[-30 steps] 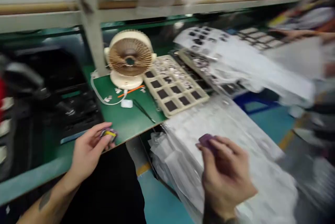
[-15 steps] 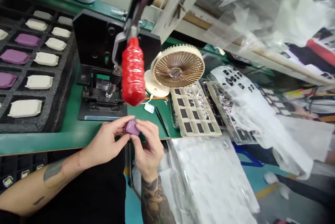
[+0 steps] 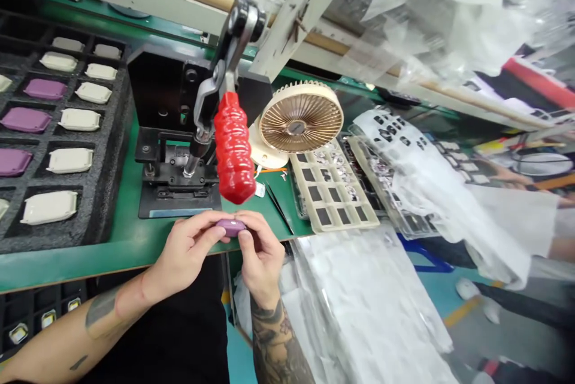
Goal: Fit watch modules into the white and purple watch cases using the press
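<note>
Between both hands, just over the front edge of the green bench, is a small purple plastic case [image 3: 231,227], seen edge-on. My left hand [image 3: 191,246] pinches its left end between thumb and fingers. On its right end, the thumb and fingers of my right hand [image 3: 260,246] are closed. Behind the hands stands a black toggle press [image 3: 179,192] with a red ribbed handle [image 3: 234,150] hanging down. Black tweezers [image 3: 279,209] lie to the right of the hands.
A black foam tray [image 3: 101,204] holds white and purple cases at the left. A cream fan [image 3: 300,120] stands behind a compartment box [image 3: 344,222] of small dark parts. Plastic-wrapped sheets [image 3: 359,306] lie at the front right. Another person's hand [image 3: 507,177] shows far right.
The purple case has been tipped from showing its flat face to showing its narrow edge. Both hands still hold it. The camera view has shifted slightly.
</note>
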The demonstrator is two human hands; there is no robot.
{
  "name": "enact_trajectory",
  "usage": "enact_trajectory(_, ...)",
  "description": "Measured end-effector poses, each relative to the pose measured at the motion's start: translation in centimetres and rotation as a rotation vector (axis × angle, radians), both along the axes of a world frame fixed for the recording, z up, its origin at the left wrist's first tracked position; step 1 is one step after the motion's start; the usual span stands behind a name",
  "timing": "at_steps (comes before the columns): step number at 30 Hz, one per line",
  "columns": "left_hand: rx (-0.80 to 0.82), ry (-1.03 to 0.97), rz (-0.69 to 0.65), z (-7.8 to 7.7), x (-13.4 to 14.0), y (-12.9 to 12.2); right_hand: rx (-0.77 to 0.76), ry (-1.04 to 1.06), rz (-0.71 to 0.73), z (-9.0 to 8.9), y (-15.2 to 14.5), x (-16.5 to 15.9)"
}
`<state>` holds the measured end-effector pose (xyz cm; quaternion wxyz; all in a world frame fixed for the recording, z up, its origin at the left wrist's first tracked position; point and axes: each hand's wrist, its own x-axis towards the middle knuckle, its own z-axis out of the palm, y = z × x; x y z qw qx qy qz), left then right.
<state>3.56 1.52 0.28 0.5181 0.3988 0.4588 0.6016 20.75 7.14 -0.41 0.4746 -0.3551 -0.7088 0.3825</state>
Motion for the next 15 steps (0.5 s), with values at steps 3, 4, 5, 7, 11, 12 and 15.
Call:
enact_trajectory(3, 0.048, 0.07, 0.086, 0.1, 0.3, 0.1, 0.067, 0.0, -0.056, -0.4, -0.8, -0.7)
enact_trajectory(4, 0.056, 0.075, 0.11, 0.2, 0.4, 0.1, 0.076, -0.006, -0.073, -0.5, -1.1, -0.8)
enact_trajectory(5, 0.051, 0.064, 0.123, 0.2, 0.5, 0.1, 0.073, -0.023, -0.072, -0.6, -1.3, -0.8)
enact_trajectory(7, 0.011, -0.021, 0.121, 0.2, 0.3, 0.0, 0.065, -0.086, -0.038, -0.2, -1.0, -0.5)
enact_trajectory(11, -0.046, -0.273, 0.143, 0.8, -1.4, -0.7, 0.283, -0.106, -0.077, 3.9, 2.7, -0.9)
enact_trajectory(12, -0.04, -0.319, 0.152, 1.1, -2.1, -1.0, 0.426, -0.042, -0.099, 5.3, 4.1, -1.5)
enact_trajectory(15, -0.018, -0.399, 0.157, 1.4, -3.8, -1.7, 0.835, 0.117, -0.091, 8.9, 8.8, -4.3)
